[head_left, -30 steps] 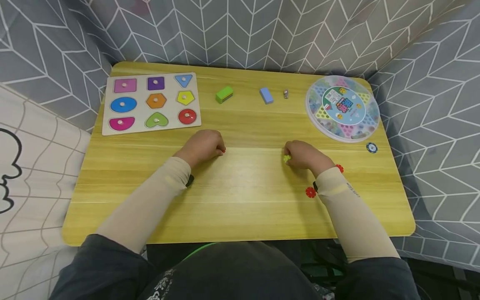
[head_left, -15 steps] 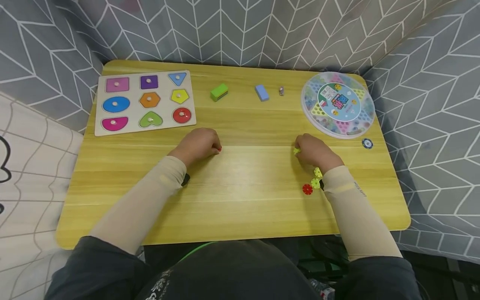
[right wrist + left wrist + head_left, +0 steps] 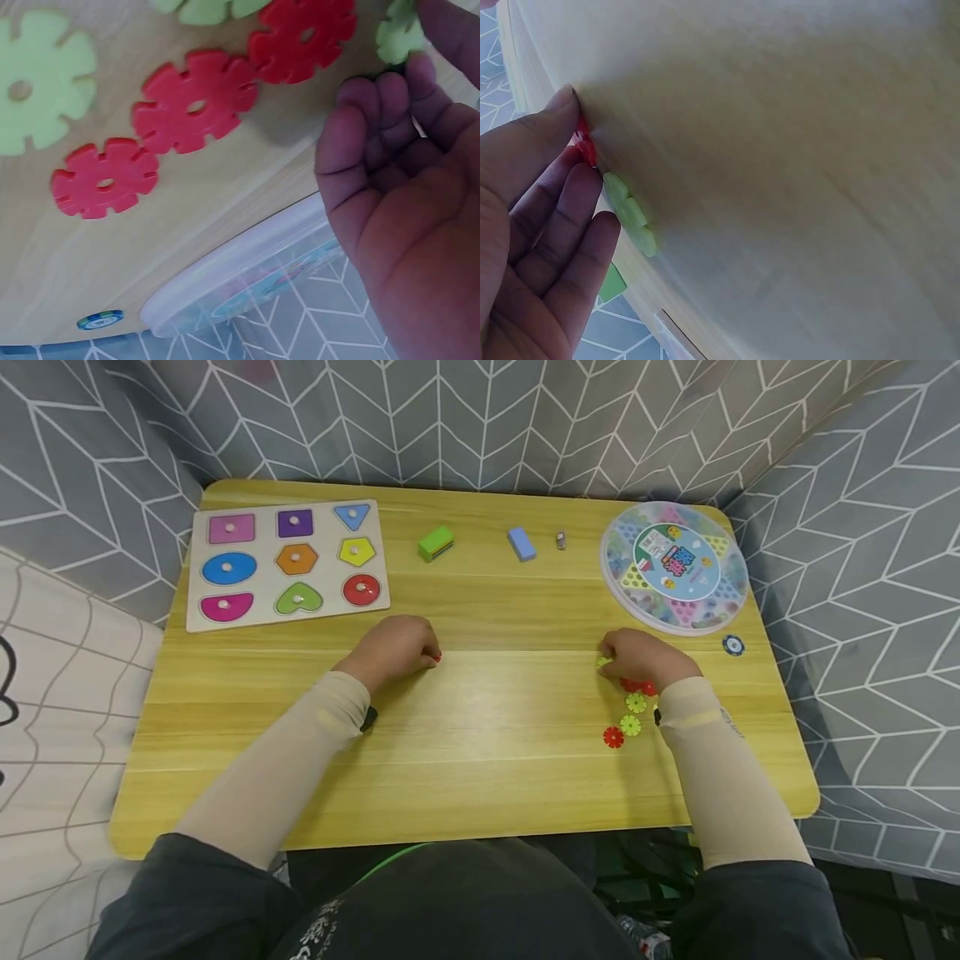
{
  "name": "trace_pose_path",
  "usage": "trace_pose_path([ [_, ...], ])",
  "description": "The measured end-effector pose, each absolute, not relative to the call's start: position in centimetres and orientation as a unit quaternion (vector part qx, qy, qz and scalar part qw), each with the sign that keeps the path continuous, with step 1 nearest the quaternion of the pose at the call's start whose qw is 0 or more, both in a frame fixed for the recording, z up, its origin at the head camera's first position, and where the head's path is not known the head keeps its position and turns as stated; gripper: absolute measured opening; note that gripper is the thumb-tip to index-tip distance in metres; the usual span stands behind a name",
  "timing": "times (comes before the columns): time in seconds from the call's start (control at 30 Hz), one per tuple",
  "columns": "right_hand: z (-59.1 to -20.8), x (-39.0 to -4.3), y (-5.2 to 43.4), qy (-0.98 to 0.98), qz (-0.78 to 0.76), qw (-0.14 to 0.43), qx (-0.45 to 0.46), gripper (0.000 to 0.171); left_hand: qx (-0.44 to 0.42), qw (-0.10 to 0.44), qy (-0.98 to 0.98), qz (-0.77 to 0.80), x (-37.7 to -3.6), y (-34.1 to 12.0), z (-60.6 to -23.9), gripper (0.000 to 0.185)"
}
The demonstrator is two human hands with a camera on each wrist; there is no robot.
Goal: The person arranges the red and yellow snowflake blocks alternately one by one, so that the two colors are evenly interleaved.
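Pinching a red notched disc (image 3: 585, 146) in the left hand (image 3: 397, 647), left of centre in the head view. Pale green disc (image 3: 630, 215) just beside those fingers, wrist view. Right hand (image 3: 643, 658), right of centre, has a yellow-green disc (image 3: 399, 34) between thumb and fingertips. From where I stand: three red discs (image 3: 196, 105) in a diagonal row near it, puzzle board (image 3: 264, 556) upper left, round box (image 3: 678, 568) upper right.
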State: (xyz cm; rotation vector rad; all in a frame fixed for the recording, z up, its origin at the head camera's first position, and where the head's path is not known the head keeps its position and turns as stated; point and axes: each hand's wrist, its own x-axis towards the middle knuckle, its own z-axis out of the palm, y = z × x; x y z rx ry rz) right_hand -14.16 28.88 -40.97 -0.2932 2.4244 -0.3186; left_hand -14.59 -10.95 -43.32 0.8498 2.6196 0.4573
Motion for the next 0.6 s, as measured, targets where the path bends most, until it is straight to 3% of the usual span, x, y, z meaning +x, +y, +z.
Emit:
trace_pose_path([
  [0.2,-40.9,-14.2,28.4,0.926,-0.108,0.342,-0.116,0.024,0.3,0.168,0.924,0.167,-14.5,-11.2,-43.4,0.014],
  [0.6,-40.3,-13.4,27.8,0.932,-0.163,0.305,-0.107,0.028,0.305,0.167,0.923,0.164,-14.5,-11.2,-43.6,0.013],
])
